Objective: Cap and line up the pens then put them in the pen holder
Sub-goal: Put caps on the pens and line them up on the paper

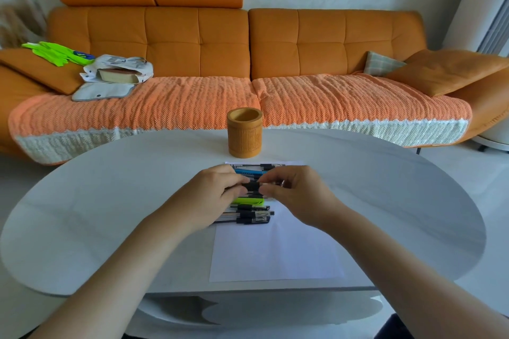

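Several pens point(252, 213) lie side by side in a row on a white sheet of paper point(275, 253) in the middle of the table. Most are black and clear, one is blue point(249, 171) and one is bright green point(248, 200). My left hand point(212, 195) and my right hand point(294, 195) meet over the row, and their fingertips pinch a black pen point(252, 186) from either end. The hands hide the ends of the middle pens. An orange-brown cylindrical pen holder point(244, 136) stands upright and empty just beyond the paper.
The white oval table point(110, 215) fills the foreground. Behind it stands an orange sofa point(248, 44) with a knitted throw, a book in a cloth bag point(118, 73), a green item and cushions. A white column point(484, 8) rises at the far right.
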